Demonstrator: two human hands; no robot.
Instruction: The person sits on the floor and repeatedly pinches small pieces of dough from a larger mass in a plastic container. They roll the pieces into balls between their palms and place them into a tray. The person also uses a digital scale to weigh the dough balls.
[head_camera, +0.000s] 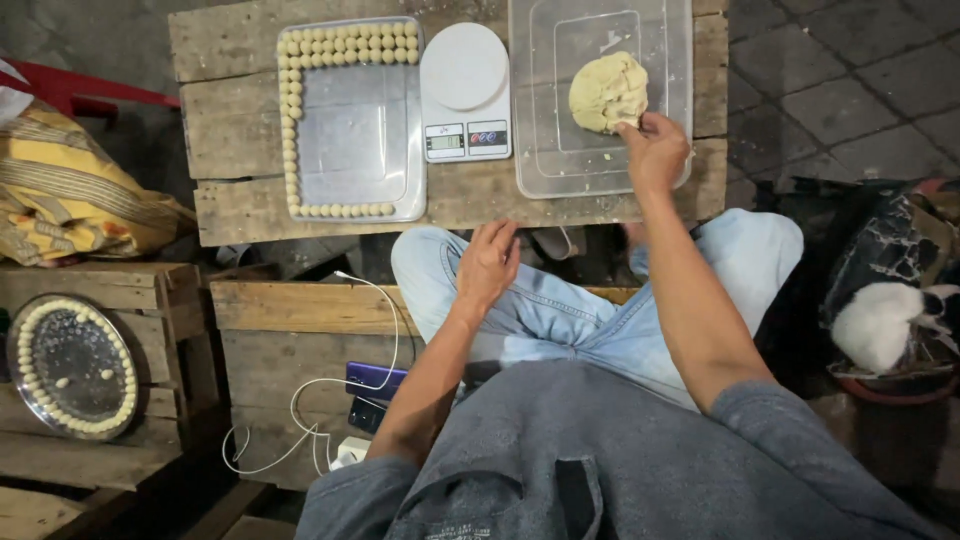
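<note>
A lump of pale yellow dough (607, 92) lies in a clear plastic container (540, 100) on a low wooden table (230, 150). My right hand (655, 150) reaches into the container and pinches the dough's lower edge with its fingertips. My left hand (488, 265) rests palm down on my left knee, fingers together, holding nothing. A white digital kitchen scale (464, 90) stands between the container and a rectangular metal tray (355, 140). Small dough balls (345, 44) line the tray's top, left and bottom edges.
A round metal tray (70, 365) ringed with dough balls sits on a wooden crate at the left. A yellow striped cloth bundle (70, 190) lies above it. Two phones (375, 390) with a white cable lie on a pallet. A black and white cat (890, 320) sits at right.
</note>
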